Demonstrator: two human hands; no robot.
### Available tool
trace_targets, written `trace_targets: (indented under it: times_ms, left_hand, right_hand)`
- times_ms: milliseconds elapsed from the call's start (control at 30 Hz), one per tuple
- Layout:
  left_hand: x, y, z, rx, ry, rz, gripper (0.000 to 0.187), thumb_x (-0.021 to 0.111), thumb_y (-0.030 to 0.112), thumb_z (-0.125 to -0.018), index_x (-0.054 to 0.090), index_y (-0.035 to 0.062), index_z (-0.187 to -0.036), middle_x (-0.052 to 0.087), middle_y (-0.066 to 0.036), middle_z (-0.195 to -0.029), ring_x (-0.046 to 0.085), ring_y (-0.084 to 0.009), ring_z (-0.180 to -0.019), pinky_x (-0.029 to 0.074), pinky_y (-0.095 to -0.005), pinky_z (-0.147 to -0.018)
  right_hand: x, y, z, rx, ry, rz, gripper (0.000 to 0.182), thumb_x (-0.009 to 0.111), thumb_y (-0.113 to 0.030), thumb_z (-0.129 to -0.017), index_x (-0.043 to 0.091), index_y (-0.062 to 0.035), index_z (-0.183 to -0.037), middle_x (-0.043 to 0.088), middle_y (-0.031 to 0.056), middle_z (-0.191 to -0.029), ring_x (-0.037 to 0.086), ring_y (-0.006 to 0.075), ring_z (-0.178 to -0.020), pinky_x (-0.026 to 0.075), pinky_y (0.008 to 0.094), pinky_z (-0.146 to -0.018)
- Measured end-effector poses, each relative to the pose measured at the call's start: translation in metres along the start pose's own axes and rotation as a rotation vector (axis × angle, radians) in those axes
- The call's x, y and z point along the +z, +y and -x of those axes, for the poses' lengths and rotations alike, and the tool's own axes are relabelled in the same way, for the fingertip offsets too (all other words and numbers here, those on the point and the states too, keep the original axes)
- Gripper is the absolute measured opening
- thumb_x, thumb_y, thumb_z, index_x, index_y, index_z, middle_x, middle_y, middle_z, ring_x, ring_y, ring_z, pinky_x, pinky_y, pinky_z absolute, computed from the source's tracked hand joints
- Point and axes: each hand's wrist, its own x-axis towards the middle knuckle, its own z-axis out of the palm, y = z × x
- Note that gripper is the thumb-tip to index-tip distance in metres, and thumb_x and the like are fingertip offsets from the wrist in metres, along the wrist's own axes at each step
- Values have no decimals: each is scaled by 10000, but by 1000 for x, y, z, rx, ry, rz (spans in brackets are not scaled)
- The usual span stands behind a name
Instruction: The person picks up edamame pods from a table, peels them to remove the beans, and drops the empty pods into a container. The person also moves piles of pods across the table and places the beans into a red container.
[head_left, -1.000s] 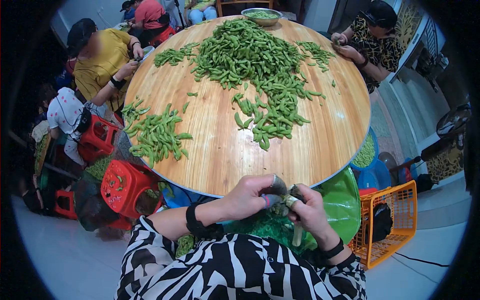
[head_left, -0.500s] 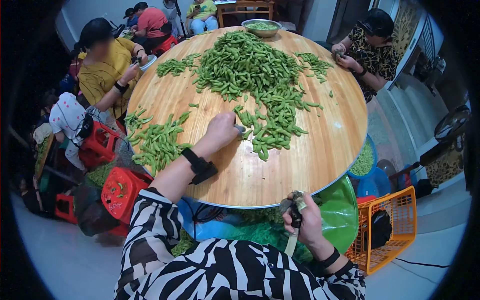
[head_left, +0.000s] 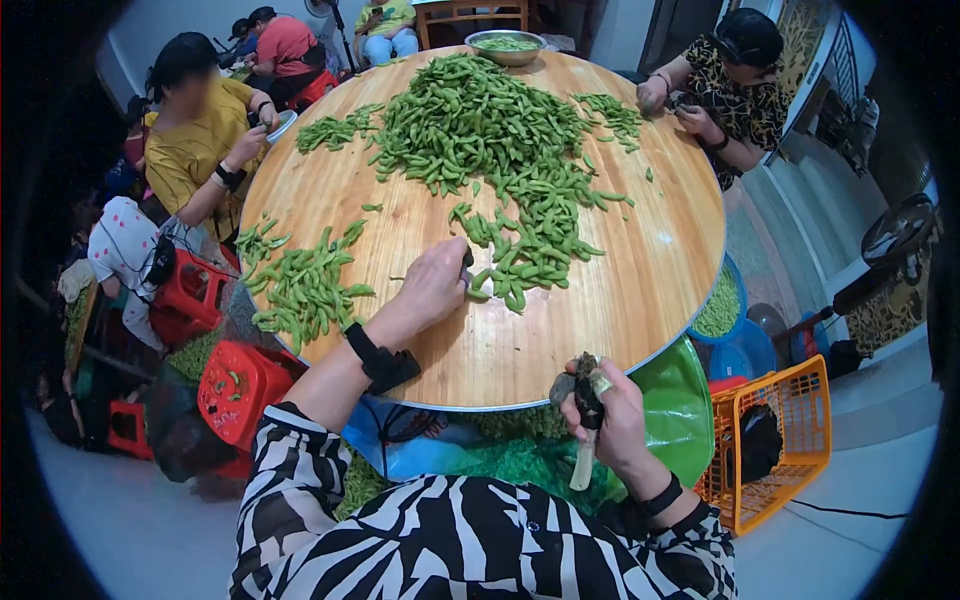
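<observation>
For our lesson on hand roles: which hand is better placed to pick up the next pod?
Probably the left hand: it is beside the loose pods. The right hand, farther away, grips a pale object.

People round a table of pods suggest a workroom.

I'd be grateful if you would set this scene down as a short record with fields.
Surface: round wooden table
Main heap: green pods, trailing toward the near side
Left hand: over the table, beside the near end of the pods; whether it grips one is hidden
Right hand: closed around a pale-handled tool, at the near edge
Far edge: metal bowl with green contents
Seated left: person in yellow
Right side, floor: orange crate
</observation>
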Motion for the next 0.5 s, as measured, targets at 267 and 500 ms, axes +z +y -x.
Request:
trace_targets:
  times_ms: [267,500]
  left_hand:
    - [-24,11,11,224,-74,60,161,613,3,-728,567,6,-883,576,-174,-856,561,-356,-867,465,-421,-747]
    - [-6,15,26,236,-108,-8,198,655,52,-693,600,9,-879,587,-173,-831,574,-348,-847,478,-412,-737]
  right_hand:
    - [-6,3,0,23,-17,93,312,357,-131,-934,487,24,-1173,528,113,-634,432,113,-451,332,220,-421]
    - [1,-1,-1,53,-50,105,363,343,-109,-945,465,-11,-1273,521,43,-673,434,71,-486,331,193,-418]
